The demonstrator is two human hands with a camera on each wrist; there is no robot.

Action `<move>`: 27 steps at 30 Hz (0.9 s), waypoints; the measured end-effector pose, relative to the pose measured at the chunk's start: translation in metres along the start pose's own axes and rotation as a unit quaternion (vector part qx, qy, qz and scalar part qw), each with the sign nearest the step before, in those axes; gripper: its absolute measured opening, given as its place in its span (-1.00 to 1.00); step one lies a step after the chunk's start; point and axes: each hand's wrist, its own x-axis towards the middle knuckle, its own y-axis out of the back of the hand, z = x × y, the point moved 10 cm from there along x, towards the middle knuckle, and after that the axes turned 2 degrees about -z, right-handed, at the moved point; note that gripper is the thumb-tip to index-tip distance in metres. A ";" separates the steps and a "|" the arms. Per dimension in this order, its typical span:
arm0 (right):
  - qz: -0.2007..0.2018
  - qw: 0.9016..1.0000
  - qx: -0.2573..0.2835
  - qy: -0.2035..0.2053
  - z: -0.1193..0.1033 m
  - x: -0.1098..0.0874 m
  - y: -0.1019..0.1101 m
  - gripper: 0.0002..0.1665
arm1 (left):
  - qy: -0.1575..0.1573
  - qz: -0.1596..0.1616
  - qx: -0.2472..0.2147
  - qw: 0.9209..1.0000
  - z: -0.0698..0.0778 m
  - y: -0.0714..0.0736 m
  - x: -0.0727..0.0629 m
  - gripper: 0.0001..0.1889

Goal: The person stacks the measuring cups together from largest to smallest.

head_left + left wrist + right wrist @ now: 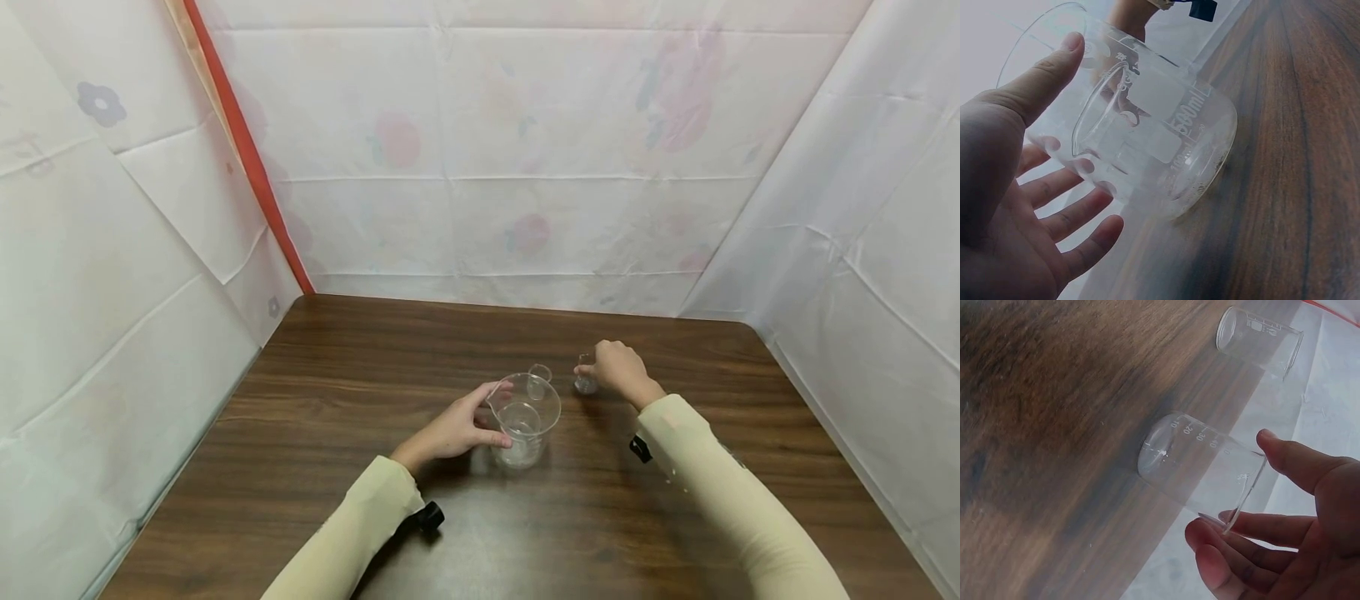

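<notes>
In the head view my left hand (457, 423) holds a large clear glass beaker (525, 454) from its left side, thumb in front and fingers behind. The left wrist view shows 500 ml printed on this large beaker (1210, 119); a smaller beaker (1100, 119) is inside it. Farther right, my right hand (621, 368) pinches a small glass beaker (585, 385) near its rim. Graduations up the side of that small beaker (1194, 456) show in the right wrist view, with its base at or close to the tabletop. Another small beaker (1260, 340) stands beyond it.
Dark wood-grain tabletop (300, 483) lies under the glassware. White patterned sheets (465, 225) hang behind and along both sides, with a red strip (251, 158) at the back left corner. Black wrist devices (429, 517) are at the sleeves.
</notes>
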 end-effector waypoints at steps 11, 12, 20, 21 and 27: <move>0.008 1.000 0.017 0.008 -0.003 -0.003 0.000 -0.23 | -0.001 0.001 -0.009 1.000 0.001 0.000 0.000 -0.12; 0.009 1.000 0.018 0.010 -0.003 -0.003 0.000 -0.24 | -0.001 0.002 -0.009 1.000 0.001 0.000 0.000 -0.12; 0.018 0.999 0.030 0.017 -0.004 -0.003 0.002 -0.35 | 0.001 0.000 -0.011 1.000 0.000 -0.001 0.000 -0.12; 0.019 0.999 0.033 0.018 -0.004 -0.003 0.003 -0.35 | 0.001 0.001 -0.011 1.000 0.000 -0.001 0.000 -0.12; 0.028 0.998 0.045 0.026 -0.004 -0.004 0.006 -0.35 | -0.001 0.003 -0.013 1.000 0.002 0.000 0.000 -0.12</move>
